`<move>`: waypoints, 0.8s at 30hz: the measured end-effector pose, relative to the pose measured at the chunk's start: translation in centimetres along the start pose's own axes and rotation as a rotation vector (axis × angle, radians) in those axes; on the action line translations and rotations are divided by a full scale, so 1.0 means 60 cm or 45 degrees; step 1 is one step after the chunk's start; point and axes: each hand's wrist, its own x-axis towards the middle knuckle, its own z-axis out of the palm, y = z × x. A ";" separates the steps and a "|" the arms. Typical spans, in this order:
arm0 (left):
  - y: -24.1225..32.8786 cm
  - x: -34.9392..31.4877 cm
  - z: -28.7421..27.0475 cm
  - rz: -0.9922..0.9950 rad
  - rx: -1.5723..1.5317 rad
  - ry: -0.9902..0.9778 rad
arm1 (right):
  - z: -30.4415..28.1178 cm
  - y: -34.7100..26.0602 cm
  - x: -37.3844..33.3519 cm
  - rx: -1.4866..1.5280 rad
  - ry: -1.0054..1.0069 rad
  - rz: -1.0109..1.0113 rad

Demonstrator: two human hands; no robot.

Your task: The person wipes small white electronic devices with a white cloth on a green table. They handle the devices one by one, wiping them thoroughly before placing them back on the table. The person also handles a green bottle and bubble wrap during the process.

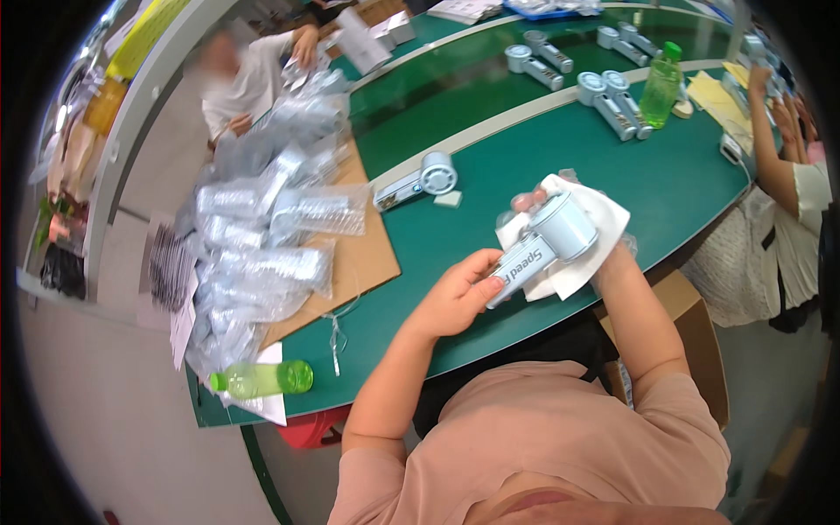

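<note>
A light-blue handheld fan [560,229] is held over the near side of the green table. Its handle lies in my left hand [457,293], closed with the thumb along it. Behind the round fan head, a white cloth [604,214] is spread in my right hand [528,201]. Only some fingertips and the wrist of that hand show; the cloth and fan hide the rest. Another light-blue fan [437,173] lies on the table beyond my left hand, beside a small white block [448,199].
Bubble-wrapped packages [280,262] are heaped on a cardboard sheet [372,254] at left. A green bottle [262,379] lies near the front edge; another [661,87] stands at far right near several fans [612,105]. One person [249,79] works across the table, another [792,175] at right.
</note>
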 end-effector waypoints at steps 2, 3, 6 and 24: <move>-0.073 -0.016 0.036 0.191 -0.300 0.185 | 0.019 0.042 0.017 0.300 -0.142 -0.009; -0.070 -0.018 0.056 0.240 -0.242 0.373 | 0.038 0.066 0.017 0.311 0.083 -0.087; -0.054 -0.022 0.090 0.316 -0.211 0.893 | 0.114 0.097 0.032 0.205 -0.002 -0.369; -0.033 -0.120 0.076 0.600 -0.439 1.018 | 0.096 0.203 0.026 -0.776 -0.209 -0.064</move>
